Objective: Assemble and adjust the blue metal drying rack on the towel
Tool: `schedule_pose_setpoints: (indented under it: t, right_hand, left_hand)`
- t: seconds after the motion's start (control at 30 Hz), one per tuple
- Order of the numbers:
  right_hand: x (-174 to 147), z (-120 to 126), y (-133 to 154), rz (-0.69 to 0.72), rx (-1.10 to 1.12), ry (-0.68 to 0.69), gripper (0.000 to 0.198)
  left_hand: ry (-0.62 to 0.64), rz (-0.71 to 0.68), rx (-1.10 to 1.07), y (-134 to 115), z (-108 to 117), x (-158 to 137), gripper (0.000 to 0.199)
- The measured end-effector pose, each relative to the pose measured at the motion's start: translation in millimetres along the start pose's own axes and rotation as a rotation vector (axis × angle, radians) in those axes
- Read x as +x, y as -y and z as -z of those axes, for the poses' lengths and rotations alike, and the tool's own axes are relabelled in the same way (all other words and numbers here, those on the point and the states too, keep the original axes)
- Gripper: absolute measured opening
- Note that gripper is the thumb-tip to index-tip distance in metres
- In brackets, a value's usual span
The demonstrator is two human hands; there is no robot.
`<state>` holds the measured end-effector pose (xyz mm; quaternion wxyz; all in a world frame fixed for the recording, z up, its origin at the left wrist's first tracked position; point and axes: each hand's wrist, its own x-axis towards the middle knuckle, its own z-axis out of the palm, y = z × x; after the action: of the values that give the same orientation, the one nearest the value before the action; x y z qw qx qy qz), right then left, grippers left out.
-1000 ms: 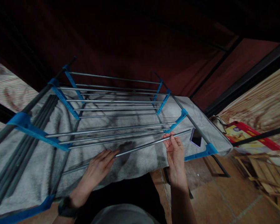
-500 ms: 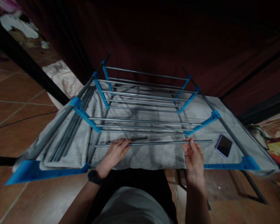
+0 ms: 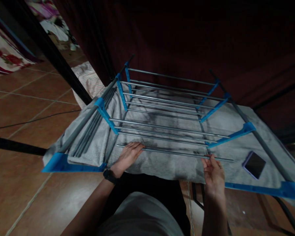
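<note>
A thin grey metal rod (image 3: 174, 152) lies crosswise in front of me, held between both hands. My left hand (image 3: 129, 154) is closed over it near its left end, a dark watch on the wrist. Near the right end, my right hand (image 3: 213, 168) pinches the rod between thumb and fingers. Just beyond stands a rack frame of grey tubes with blue plastic brackets (image 3: 238, 133). Several metal rods (image 3: 162, 95) span between its brackets. The blue end pieces (image 3: 60, 163) at the front flank my hands.
Several loose rods (image 3: 95, 126) lie bundled on the grey blanket (image 3: 157, 165) at left. A phone (image 3: 255, 165) rests on the blanket at right. Dark red curtain (image 3: 177, 36) hangs behind. Black posts (image 3: 56, 62) rise at the left, and a cable (image 3: 34, 120) crosses the tiled floor.
The view has turned left, so the rack appears further right. The rod's right end now sits lower in view than its left. Both hands keep their hold on it.
</note>
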<state>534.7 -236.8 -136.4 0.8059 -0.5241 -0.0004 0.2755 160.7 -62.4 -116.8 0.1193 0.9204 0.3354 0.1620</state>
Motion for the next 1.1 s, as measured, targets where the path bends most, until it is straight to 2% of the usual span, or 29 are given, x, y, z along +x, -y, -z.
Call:
schedule_pose_setpoints:
  t: [0.4, 0.57, 0.93, 1.1]
  right_hand:
    - [6, 8, -13, -0.013, 0.015, -0.018, 0.035]
    - [5, 7, -15, -0.03, 0.012, 0.009, 0.033]
    - [12, 20, -29, -0.076, -0.015, -0.041, 0.034]
    - [14, 21, -33, -0.103, -0.008, -0.069, 0.029]
  left_hand:
    - [0.02, 0.012, 0.011, 6, -12, -5, 0.03]
    - [0.033, 0.019, 0.017, 10, -18, -6, 0.029]
    - [0.084, 0.036, 0.074, 8, -19, -4, 0.031]
    - [0.057, 0.041, 0.077, 8, -20, -1, 0.035]
